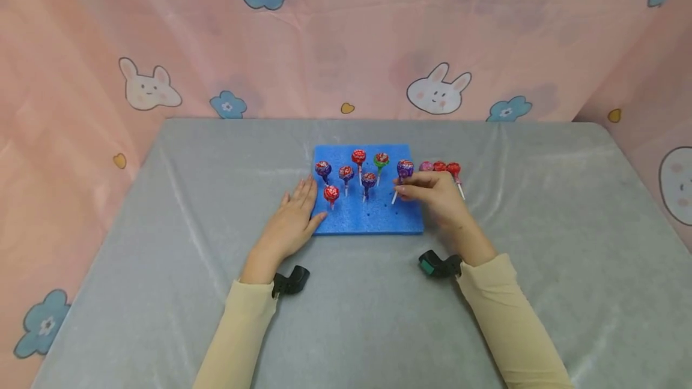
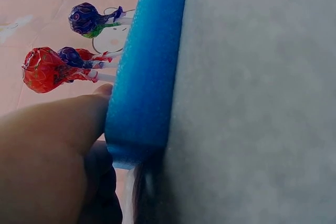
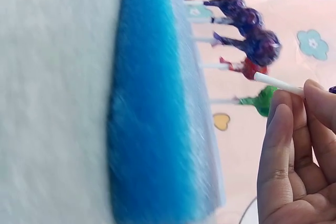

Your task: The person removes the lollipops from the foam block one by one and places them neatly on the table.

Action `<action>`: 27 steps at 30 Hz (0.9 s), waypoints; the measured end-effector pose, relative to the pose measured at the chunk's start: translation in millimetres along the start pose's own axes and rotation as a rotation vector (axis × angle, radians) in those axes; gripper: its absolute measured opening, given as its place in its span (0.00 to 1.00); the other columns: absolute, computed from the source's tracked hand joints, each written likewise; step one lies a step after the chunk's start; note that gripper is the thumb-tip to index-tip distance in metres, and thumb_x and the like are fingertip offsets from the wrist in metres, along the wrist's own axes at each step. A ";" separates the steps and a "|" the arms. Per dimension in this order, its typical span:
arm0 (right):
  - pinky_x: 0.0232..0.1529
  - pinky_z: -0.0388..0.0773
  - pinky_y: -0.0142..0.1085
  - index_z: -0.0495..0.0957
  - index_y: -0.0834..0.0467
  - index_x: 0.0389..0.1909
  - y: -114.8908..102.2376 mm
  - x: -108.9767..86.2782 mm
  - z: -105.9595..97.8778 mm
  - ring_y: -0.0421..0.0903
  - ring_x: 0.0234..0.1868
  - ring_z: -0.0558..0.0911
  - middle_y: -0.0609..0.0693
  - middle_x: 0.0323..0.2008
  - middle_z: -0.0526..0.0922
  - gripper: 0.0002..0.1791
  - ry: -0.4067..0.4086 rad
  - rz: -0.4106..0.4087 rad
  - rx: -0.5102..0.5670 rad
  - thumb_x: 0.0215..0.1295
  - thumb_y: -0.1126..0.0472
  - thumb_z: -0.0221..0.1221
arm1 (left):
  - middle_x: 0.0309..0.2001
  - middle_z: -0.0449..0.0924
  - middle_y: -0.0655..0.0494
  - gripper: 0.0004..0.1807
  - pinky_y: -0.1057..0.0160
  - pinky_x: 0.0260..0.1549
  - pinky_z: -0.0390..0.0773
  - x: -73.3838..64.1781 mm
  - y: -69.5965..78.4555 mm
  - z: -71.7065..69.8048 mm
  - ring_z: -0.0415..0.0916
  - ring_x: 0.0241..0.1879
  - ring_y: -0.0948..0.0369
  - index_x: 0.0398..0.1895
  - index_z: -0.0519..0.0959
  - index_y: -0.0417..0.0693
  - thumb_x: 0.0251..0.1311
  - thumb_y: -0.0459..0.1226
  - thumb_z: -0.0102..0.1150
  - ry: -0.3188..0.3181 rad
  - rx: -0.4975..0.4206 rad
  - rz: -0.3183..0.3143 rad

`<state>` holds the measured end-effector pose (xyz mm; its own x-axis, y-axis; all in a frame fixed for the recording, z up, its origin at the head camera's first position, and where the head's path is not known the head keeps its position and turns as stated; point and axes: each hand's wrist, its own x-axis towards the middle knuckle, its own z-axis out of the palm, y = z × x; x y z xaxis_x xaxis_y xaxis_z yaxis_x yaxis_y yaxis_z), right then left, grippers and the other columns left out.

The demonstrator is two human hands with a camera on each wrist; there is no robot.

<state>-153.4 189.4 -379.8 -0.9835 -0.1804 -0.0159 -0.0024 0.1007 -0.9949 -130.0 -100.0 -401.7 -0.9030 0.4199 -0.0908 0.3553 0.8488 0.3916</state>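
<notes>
The purple lollipop [image 1: 405, 168] is hanging over the right part of the blue foam block [image 1: 373, 218], its white stick slanting down toward the foam without touching it. Your right hand [image 1: 435, 194] is pinching that stick between curled fingers [image 3: 286, 145]. Your left hand [image 1: 292, 221] is lying flat and relaxed against the block's left edge, gripping nothing, thumb touching the foam. Six lollipops are standing upright in the foam, among them a red one [image 1: 331, 194] nearest your left hand. A few loose lollipops [image 1: 440, 167] are lying on the grey cloth [image 1: 540, 227] just beside the block's right side, behind your right hand
</notes>
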 end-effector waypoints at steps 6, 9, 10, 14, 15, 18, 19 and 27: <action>0.36 0.80 0.30 0.86 0.61 0.29 -0.9 -1.3 -11.3 0.38 0.32 0.84 0.49 0.33 0.87 0.06 0.029 -0.052 0.038 0.58 0.72 0.62 | 0.74 0.37 0.47 0.37 0.49 0.68 0.40 -1.6 0.0 0.8 0.34 0.73 0.53 0.74 0.42 0.39 0.72 0.50 0.38 0.012 0.001 0.007; 0.35 0.80 0.29 0.86 0.57 0.27 -2.9 -0.8 -16.3 0.38 0.33 0.84 0.48 0.32 0.87 0.09 0.038 -0.064 0.058 0.58 0.73 0.61 | 0.74 0.38 0.46 0.37 0.49 0.68 0.41 -1.4 -0.3 1.2 0.35 0.73 0.52 0.73 0.43 0.38 0.72 0.50 0.39 0.024 -0.003 0.015; 0.34 0.80 0.28 0.86 0.56 0.26 -3.4 -0.8 -17.8 0.38 0.32 0.83 0.48 0.32 0.87 0.10 0.047 -0.064 0.049 0.59 0.72 0.61 | 0.74 0.38 0.46 0.37 0.49 0.68 0.41 -1.6 -0.4 1.1 0.35 0.73 0.52 0.73 0.43 0.37 0.72 0.50 0.39 0.027 -0.005 0.018; 0.31 0.77 0.26 0.86 0.51 0.26 -5.6 -2.1 -23.2 0.36 0.30 0.83 0.43 0.31 0.86 0.11 0.082 -0.027 0.044 0.59 0.70 0.62 | 0.74 0.36 0.47 0.37 0.50 0.68 0.39 -0.7 -1.5 1.7 0.34 0.73 0.53 0.74 0.42 0.39 0.72 0.50 0.38 0.020 -0.006 0.015; 0.31 0.77 0.26 0.86 0.51 0.26 -5.9 -2.3 -24.8 0.36 0.30 0.83 0.42 0.31 0.86 0.11 0.090 -0.020 0.056 0.60 0.70 0.62 | 0.74 0.36 0.47 0.37 0.49 0.68 0.39 -0.4 -1.5 1.9 0.34 0.73 0.53 0.74 0.42 0.39 0.72 0.50 0.39 0.019 -0.005 0.015; 0.31 0.77 0.26 0.86 0.51 0.27 -6.5 -3.1 -29.7 0.37 0.29 0.82 0.42 0.31 0.86 0.09 0.124 0.000 0.065 0.60 0.68 0.62 | 0.74 0.36 0.47 0.37 0.49 0.68 0.39 0.0 -0.7 0.5 0.34 0.73 0.53 0.74 0.42 0.39 0.72 0.50 0.39 0.016 -0.003 0.015; 0.32 0.77 0.26 0.86 0.52 0.27 -6.7 -3.2 -31.3 0.37 0.29 0.83 0.42 0.31 0.86 0.09 0.138 0.004 0.073 0.60 0.68 0.62 | 0.74 0.36 0.47 0.37 0.49 0.68 0.39 0.1 -0.4 0.0 0.34 0.73 0.53 0.74 0.42 0.39 0.72 0.50 0.39 0.015 -0.002 0.016; 0.34 0.79 0.27 0.85 0.56 0.25 -5.3 -3.0 -49.6 0.38 0.28 0.83 0.44 0.31 0.86 0.10 0.220 0.000 0.217 0.59 0.72 0.61 | 0.74 0.36 0.47 0.37 0.49 0.68 0.39 -0.1 -1.1 -0.3 0.34 0.73 0.53 0.74 0.42 0.39 0.72 0.50 0.38 0.004 -0.009 0.005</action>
<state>-159.4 238.0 -369.5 -0.9991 0.0382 -0.0175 0.0130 -0.1148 -0.9933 -130.3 -101.1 -401.8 -0.9022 0.4228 -0.0856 0.3576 0.8439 0.4000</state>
